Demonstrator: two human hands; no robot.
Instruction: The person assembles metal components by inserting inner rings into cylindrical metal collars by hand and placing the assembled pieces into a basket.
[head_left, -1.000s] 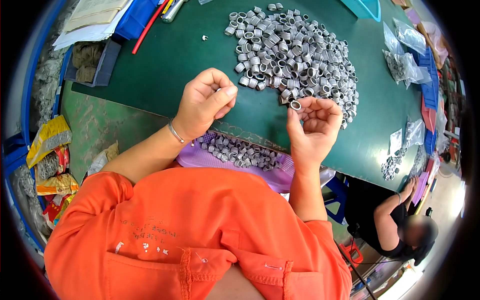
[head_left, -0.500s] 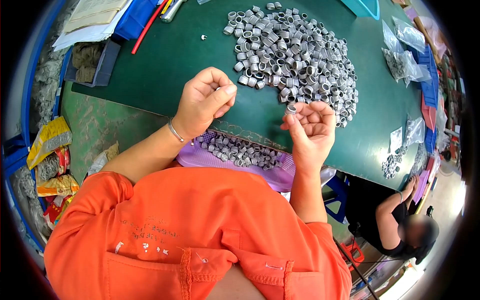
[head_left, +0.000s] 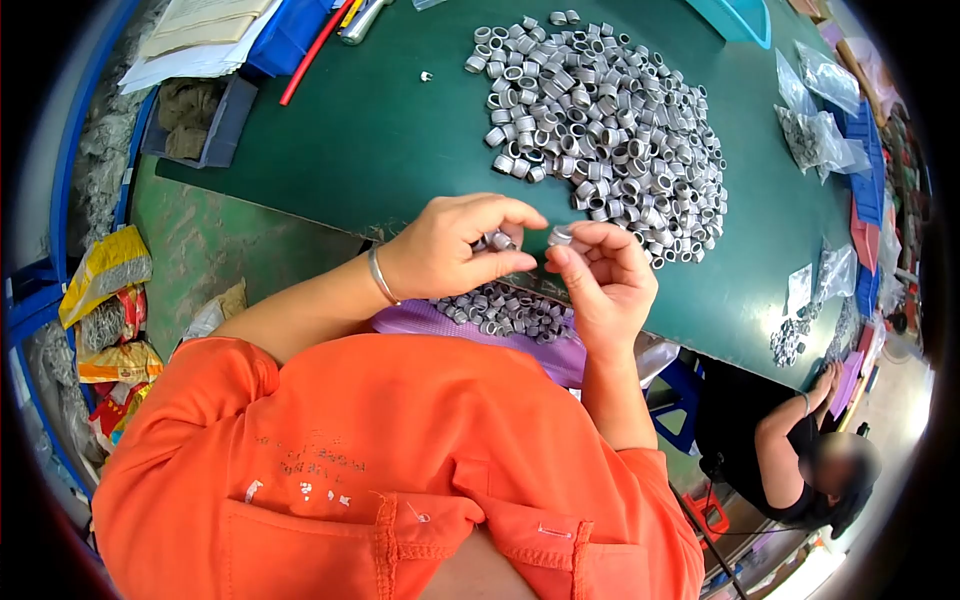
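My right hand pinches a small grey metal ring between thumb and fingertips, above the table's near edge. Facing it from the left is my left hand, fingers curled around several metal rings. Its thumb and forefinger are apart at the tips, pointing at the pinched ring but not clearly touching it. Beyond both hands a large heap of similar rings covers part of the green table. Below my hands, a purple basket holds more rings, partly hidden by my left hand and forearm.
A grey bin with cloth, a red rod and papers lie at left. A turquoise tray stands at the far edge. Plastic bags lie at right, where another person sits.
My left hand has moved right and down, close to my right hand, its thumb and forefinger parting to show the rings inside. My right hand has shifted slightly left, still pinching its ring.
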